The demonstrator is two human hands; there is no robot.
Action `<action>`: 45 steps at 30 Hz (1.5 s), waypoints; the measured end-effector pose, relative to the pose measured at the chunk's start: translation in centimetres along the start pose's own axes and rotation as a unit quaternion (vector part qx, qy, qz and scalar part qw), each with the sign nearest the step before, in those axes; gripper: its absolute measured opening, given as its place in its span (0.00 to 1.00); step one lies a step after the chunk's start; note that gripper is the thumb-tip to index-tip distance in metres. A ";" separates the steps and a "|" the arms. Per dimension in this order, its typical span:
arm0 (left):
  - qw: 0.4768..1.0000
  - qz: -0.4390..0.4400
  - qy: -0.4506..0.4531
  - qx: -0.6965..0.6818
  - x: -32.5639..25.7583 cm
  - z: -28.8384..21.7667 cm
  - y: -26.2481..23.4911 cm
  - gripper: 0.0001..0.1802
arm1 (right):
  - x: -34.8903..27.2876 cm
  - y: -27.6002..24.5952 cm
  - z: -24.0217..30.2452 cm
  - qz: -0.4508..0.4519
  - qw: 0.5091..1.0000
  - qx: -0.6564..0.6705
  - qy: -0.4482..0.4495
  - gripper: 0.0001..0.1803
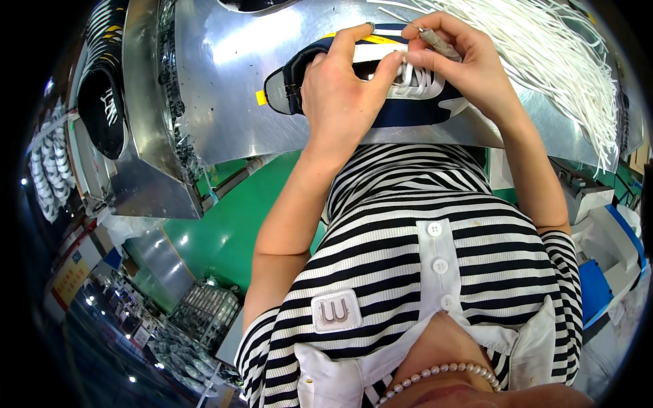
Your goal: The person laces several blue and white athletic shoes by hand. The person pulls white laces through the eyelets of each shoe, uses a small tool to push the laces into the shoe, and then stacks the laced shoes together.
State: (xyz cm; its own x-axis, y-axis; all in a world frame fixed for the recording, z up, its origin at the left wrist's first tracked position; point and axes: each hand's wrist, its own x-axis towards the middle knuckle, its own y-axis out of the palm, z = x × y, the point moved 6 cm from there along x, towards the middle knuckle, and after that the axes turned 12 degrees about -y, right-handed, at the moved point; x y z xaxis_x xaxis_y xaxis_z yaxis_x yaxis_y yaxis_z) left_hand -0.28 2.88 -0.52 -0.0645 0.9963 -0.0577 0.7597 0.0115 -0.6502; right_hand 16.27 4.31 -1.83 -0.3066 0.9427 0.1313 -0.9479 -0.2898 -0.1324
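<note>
A navy shoe (408, 112) with a white sole and white laces lies on its side on the metal table (224, 88), close to the table's near edge and roughly midway along it. Both hands work on it. The left hand (340, 95) lies over the shoe's opening and middle, fingers curled round the upper, with the thumb and forefinger pressed against the laced part; it is grasping the shoe. The right hand (462, 64) sits just beside it, over the front half of the shoe, its fingertips pinched together on a small grey tool (439, 44) and touching the white lacing. The fingertips of the two hands meet at the laces.

A thick bundle of loose white laces (564, 61) fans across the right part of the table, from its far edge down towards the right corner, passing just behind the right hand. At the left edge of the table stands a metal rack (146, 109), and beyond it a black shoe (102, 102) sits on a row of other shoes. A further dark shoe (255, 5) shows partly at the far edge of the table. Below the table's near edge are a green floor (224, 231) and the person's black-and-white striped shirt (422, 272).
</note>
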 end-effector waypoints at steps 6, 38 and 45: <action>0.995 0.094 0.001 -0.010 -0.1 0.1 0.1 0.25 | -0.5 0.3 -0.2 -0.078 0.997 -0.015 -0.018 0.12; 0.993 -0.012 0.119 -0.005 -1.5 -0.8 1.3 0.20 | -0.8 4.4 2.4 -0.002 0.846 -0.496 -0.197 0.15; 0.963 0.067 -0.074 -0.252 0.0 1.8 0.2 0.20 | -2.1 -1.1 4.7 0.012 0.918 -0.388 -0.086 0.08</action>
State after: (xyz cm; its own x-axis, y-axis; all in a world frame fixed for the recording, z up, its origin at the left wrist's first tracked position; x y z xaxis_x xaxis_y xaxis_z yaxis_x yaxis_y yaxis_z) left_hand -1.26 2.77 -1.99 -0.0068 0.9691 -0.2467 0.9827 -0.0391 -0.1809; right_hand 17.54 1.85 2.67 -0.3995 0.8781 0.2635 -0.6141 -0.0430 -0.7880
